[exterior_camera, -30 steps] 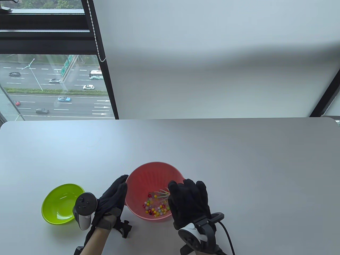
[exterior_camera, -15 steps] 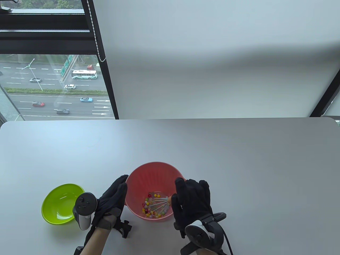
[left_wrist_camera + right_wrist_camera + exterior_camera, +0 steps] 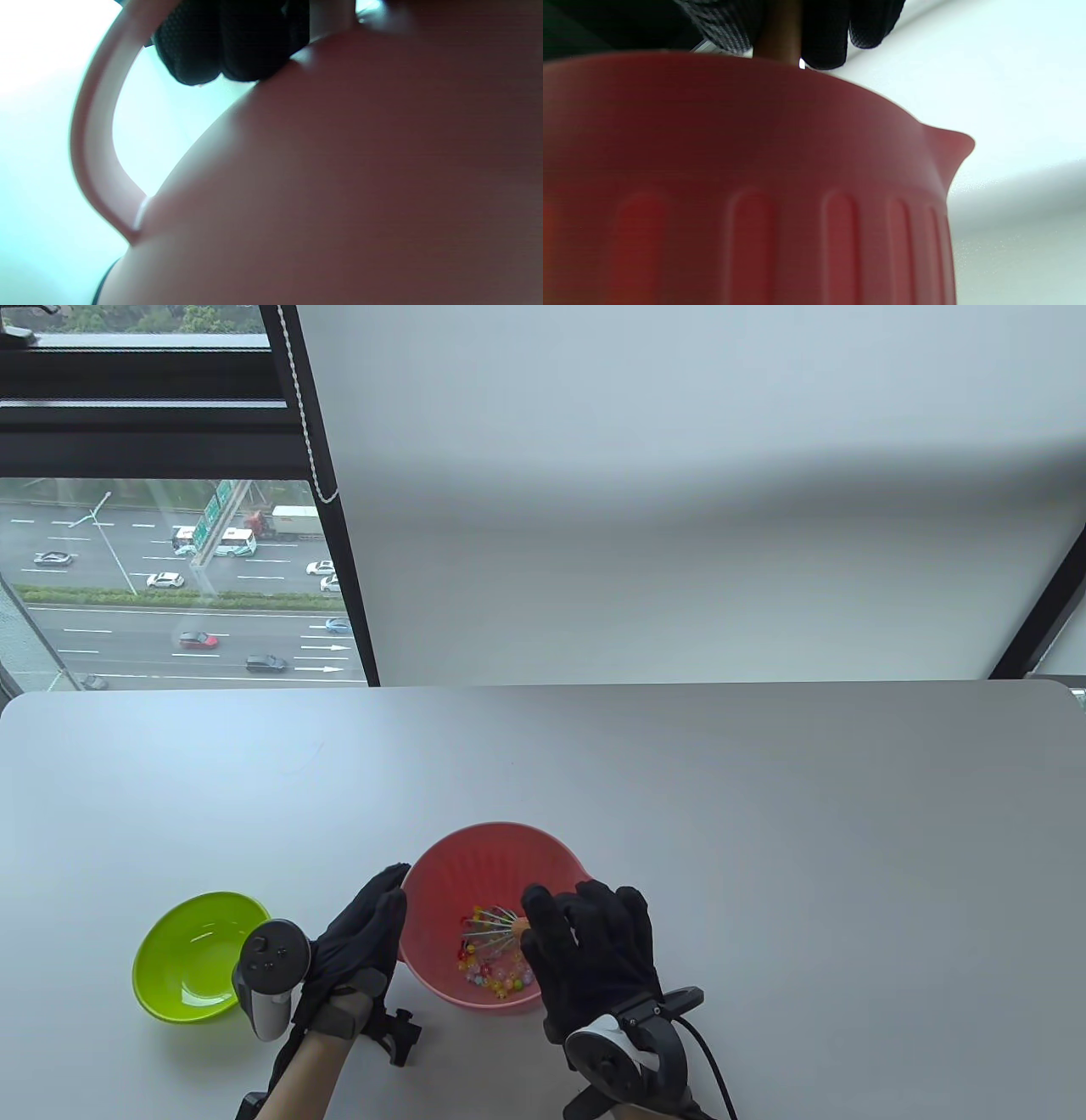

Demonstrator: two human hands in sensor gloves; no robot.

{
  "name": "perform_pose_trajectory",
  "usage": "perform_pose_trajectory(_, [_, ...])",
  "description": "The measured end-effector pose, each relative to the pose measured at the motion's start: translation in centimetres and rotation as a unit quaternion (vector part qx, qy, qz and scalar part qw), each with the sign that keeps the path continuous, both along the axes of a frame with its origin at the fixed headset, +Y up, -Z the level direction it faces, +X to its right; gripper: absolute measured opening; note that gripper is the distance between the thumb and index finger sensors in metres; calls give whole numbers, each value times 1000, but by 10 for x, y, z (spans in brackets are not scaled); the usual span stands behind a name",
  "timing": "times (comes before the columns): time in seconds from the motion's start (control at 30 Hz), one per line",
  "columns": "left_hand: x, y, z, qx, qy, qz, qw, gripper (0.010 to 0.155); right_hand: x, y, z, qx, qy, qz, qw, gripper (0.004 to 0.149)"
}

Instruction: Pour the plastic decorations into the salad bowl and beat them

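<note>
Table view: multicoloured plastic decorations inside ribbed pink salad bowl.

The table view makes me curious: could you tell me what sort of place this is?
Probably an upper-floor office or lab, not a kitchen: a plain white table stands by a window overlooking a multi-lane road far below, with a roller blind drawn beside it.

White table abuts a window overlooking a multi-lane road; a beaded blind cord hangs above the table's far-left edge.
</note>
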State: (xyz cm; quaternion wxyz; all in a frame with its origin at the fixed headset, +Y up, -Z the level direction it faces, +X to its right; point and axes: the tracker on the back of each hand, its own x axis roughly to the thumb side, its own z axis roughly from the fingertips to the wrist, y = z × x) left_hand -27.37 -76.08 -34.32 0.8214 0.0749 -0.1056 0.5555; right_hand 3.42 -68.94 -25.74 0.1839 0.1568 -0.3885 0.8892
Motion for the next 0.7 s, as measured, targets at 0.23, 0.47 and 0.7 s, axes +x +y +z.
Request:
perform_pose_trajectory(0.23, [0,0,0,1,0,1,1000,65,8,5,4,36,-20,-28,999,73])
perform_pose_trajectory(0.47, [0,0,0,1,0,1,1000,65,14,9,7,67,-34,-35,997,62])
perform_pose_trajectory(0.7, [0,0,0,1,0,1,1000,65,16,8,6,58,-22,-51,997,60])
